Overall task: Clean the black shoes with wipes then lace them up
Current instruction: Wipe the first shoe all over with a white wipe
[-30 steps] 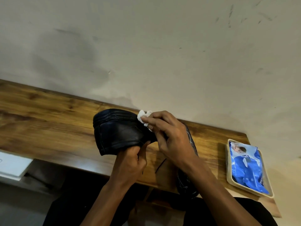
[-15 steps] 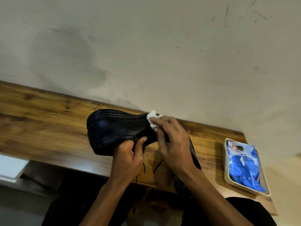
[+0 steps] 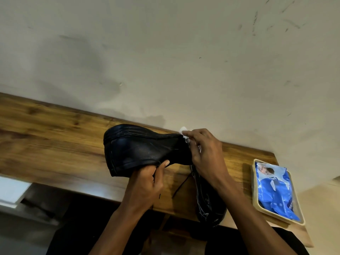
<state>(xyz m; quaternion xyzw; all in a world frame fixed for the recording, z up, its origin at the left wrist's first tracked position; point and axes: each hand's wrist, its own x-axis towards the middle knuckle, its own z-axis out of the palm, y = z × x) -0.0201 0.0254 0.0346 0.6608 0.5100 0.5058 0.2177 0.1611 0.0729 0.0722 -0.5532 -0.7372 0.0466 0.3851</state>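
A black leather shoe [image 3: 139,150] is held on its side above the wooden table [image 3: 55,144], toe to the left and sole facing away. My left hand [image 3: 147,183] grips its lower edge from beneath. My right hand [image 3: 204,153] presses a small crumpled white wipe [image 3: 184,133] against the shoe's right end, near the sole edge. A second black shoe [image 3: 209,205] lies on the table under my right forearm, partly hidden, with a loose black lace [image 3: 181,186] trailing beside it.
A blue pack of wipes [image 3: 274,190] lies in a beige tray [image 3: 256,203] at the table's right end. A beige wall rises right behind the table. A white object [image 3: 11,190] sits low at the left, below the table edge.
My right hand has slid the wipe to the right along the shoe's upper edge, towards its right end. My left hand shifted its grip on the lower edge.
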